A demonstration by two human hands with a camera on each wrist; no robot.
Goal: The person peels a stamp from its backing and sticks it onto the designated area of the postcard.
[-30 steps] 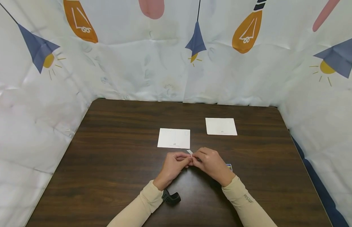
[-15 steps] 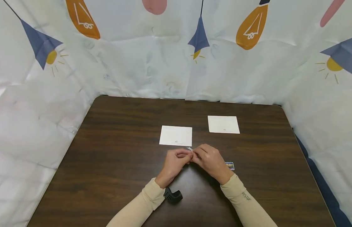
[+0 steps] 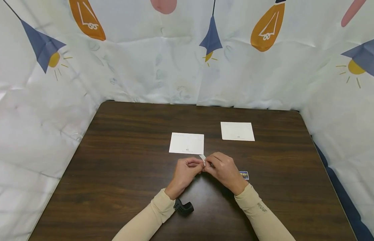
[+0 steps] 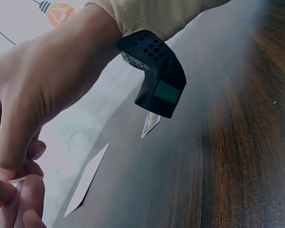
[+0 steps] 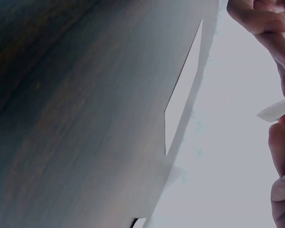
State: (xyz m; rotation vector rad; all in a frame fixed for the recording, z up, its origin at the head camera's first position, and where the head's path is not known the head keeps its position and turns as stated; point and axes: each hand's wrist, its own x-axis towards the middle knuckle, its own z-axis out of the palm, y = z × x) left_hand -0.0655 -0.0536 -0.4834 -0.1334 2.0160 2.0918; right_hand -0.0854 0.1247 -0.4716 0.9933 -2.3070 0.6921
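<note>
A small white paper slip [image 3: 202,157] sticks up between the fingertips of both hands, just in front of the left card. My left hand [image 3: 184,173] pinches it from one side, its other fingers curled. From the other side, my right hand [image 3: 223,172] pinches it with thumb and forefinger. The right wrist view shows the slip [image 5: 275,110] as a pale pointed tip, the rest hidden by fingers. A small colourful stamp-like piece [image 3: 244,175] lies on the table beside the right wrist, partly covered by it.
Two white postcard-like cards lie flat beyond the hands: a left card [image 3: 187,143] and a right card [image 3: 237,131] farther back. A black perforated wrist device [image 3: 183,208] hangs under the left wrist. White curtain [image 3: 174,73] encloses the dark wooden table [image 3: 120,160].
Both hands stay together at the slip, which now shows a little more above the fingers than half a second ago. The whole head view has shifted slightly since one second ago.
</note>
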